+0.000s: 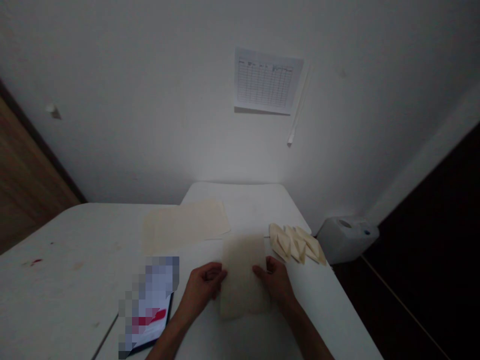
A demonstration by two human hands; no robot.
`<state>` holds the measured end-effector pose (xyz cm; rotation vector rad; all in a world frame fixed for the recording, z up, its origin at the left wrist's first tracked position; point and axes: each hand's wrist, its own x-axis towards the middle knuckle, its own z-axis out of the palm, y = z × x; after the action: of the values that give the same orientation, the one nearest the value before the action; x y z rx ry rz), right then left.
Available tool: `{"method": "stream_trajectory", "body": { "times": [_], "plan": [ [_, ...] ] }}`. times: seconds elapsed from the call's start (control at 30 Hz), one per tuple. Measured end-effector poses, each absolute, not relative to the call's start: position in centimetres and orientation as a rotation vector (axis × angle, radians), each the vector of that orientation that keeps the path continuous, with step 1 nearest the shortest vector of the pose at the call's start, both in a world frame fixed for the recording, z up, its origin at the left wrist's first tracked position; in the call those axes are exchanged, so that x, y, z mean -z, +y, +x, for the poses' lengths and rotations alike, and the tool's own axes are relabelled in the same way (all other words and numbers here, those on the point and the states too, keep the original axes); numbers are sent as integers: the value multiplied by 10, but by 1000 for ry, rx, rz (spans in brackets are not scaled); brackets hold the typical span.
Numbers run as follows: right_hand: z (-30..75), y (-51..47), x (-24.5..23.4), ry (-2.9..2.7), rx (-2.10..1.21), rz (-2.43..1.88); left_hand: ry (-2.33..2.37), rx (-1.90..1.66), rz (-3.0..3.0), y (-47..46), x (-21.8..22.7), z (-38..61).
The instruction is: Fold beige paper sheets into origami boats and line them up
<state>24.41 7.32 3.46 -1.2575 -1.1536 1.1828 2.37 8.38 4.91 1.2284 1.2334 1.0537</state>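
A cream rectangular sheet of paper (243, 280) lies in front of me, longer away from me than across. My left hand (206, 285) pinches its left edge between thumb and curled fingers. At its right edge, my right hand (275, 280) has the thumb on top and the fingers beneath. Beyond my left hand, more cream sheets (180, 225) rest flat on the table. Folded cream paper pieces (298, 245) stand in a row past my right hand, near the table's right edge.
A tablet (153, 310), partly blurred out, lies left of my left forearm on the white table (67, 290). Ahead is a wall with a printed chart (268, 82). A white plastic container (345, 237) stands beyond the table's right edge. Seams run between the tabletops.
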Motion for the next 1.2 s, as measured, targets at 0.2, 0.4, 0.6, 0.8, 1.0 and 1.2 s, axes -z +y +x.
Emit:
{"method": "stream_trajectory", "body": {
  "times": [0.2, 0.4, 0.6, 0.8, 1.0, 1.2],
  "plan": [
    [252, 74, -35, -1218, -1116, -1280, 1246, -1060, 1233, 82, -61, 22],
    [260, 71, -38, -1261, -1173, -1280, 1226, -1056, 1246, 82, -57, 19],
    [262, 69, -35, -1149, -1174, -1247, 1170, -1030, 1285, 81, -57, 16],
    [263, 69, -38, -1142, -1195, -1228, 1083, -1081, 1266, 81, -51, 13],
    [264, 68, -40, -1144, -1189, -1240, 1074, -1065, 1277, 81, -44, 10],
    [268, 69, -41, -1187, -1095, -1228, 1111, -1122, 1544, 79, -49, 10]
  ]
}}
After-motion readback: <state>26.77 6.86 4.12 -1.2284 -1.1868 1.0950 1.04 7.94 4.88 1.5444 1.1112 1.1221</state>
